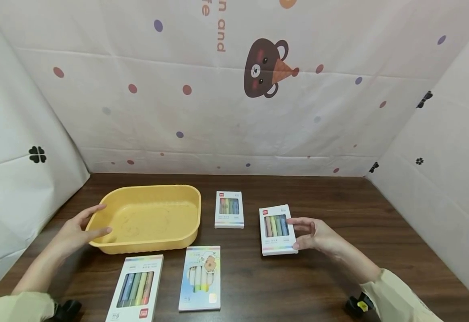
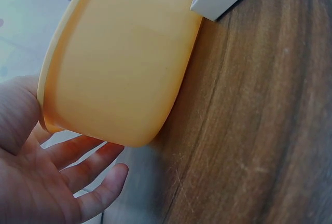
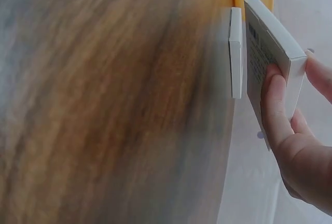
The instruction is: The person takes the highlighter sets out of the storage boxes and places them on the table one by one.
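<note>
My right hand (image 1: 315, 235) pinches a small white box of crayons (image 1: 272, 223) by its right edge. In the right wrist view that crayon box (image 3: 288, 47) is clear of the table, fingers on its back and thumb at the front. My left hand (image 1: 75, 230) grips the left end of a yellow plastic basin (image 1: 150, 248), with finger and thumb over its rim. From the left wrist, the basin's side wall (image 2: 124, 68) shows with the other fingers spread beneath its end. Nothing lies inside the basin.
A second small white crayon box (image 1: 229, 221) lies right of the basin. In front lie a larger white crayon box (image 1: 135, 286) and a light-blue box with a bear picture (image 1: 198, 299). Patterned white cloth (image 1: 234, 125) hangs behind the brown wooden table (image 1: 283, 286).
</note>
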Motion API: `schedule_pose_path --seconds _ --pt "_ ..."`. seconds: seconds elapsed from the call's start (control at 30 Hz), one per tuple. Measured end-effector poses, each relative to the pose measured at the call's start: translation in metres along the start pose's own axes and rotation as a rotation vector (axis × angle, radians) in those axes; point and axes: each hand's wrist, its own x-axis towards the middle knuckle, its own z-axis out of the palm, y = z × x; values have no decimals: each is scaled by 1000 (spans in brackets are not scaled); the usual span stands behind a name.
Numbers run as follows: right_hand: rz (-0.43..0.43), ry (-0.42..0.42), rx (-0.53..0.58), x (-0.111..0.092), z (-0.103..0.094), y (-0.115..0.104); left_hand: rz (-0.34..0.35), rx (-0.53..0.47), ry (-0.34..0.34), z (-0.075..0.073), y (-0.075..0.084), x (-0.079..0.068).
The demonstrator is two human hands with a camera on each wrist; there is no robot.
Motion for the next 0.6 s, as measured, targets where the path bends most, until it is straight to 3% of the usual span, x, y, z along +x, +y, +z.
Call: schedule_pose_path --seconds 0.6 --pt "5 -39 -87 5 3 11 16 -6 11 0 -1 0"
